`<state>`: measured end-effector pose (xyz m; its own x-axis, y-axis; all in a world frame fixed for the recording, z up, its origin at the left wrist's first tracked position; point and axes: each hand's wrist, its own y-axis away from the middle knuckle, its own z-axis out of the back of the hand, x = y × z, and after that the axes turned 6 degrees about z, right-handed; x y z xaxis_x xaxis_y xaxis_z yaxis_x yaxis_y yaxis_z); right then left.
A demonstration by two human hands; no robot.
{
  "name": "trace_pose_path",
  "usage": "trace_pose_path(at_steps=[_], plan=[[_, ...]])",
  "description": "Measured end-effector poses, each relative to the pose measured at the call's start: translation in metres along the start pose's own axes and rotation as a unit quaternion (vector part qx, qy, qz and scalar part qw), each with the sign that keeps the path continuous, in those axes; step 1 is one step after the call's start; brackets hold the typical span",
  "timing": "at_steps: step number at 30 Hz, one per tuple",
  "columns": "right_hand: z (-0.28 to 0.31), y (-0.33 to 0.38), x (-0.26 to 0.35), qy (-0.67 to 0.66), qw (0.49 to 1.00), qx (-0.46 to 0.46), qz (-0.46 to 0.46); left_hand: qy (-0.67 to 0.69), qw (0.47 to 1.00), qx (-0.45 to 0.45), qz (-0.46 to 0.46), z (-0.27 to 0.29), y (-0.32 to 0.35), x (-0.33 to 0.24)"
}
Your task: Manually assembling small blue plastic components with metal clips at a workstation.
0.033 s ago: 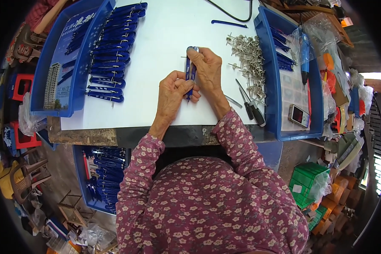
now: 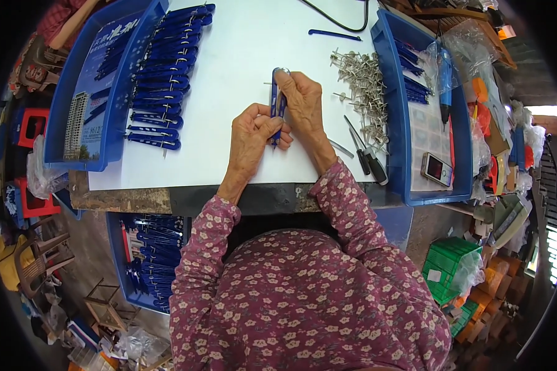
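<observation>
Strip of dark-blue plastic point(image 2: 275, 96) clamped in your left hand point(image 2: 251, 135) and right hand point(image 2: 304, 104) over white-covered counter point(image 2: 229, 62); thin silver metal pin point(image 2: 267, 83) could slip out if your pinch loosens.

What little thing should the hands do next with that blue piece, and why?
Maybe give the blue piece a gentle squeeze near its top. The right hand has its thumb there, a thin metal pin sticks out on the left side, and the left hand grips the lower end, which should help steady it.
</observation>
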<state>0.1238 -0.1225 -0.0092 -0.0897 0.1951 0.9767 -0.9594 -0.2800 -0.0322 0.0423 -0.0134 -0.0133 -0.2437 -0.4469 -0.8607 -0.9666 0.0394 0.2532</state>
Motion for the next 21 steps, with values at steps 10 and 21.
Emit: trace_pose_path(at_steps=[10, 21], plan=[[-0.008, 0.001, 0.000, -0.085, 0.989, -0.088, 0.084, -0.012, 1.000, 0.006, -0.002, -0.001, 0.000, -0.002], [-0.013, 0.003, 0.006, -0.112, 0.988, -0.080, 0.062, -0.015, 1.000, 0.006, -0.007, 0.000, 0.000, 0.001]])
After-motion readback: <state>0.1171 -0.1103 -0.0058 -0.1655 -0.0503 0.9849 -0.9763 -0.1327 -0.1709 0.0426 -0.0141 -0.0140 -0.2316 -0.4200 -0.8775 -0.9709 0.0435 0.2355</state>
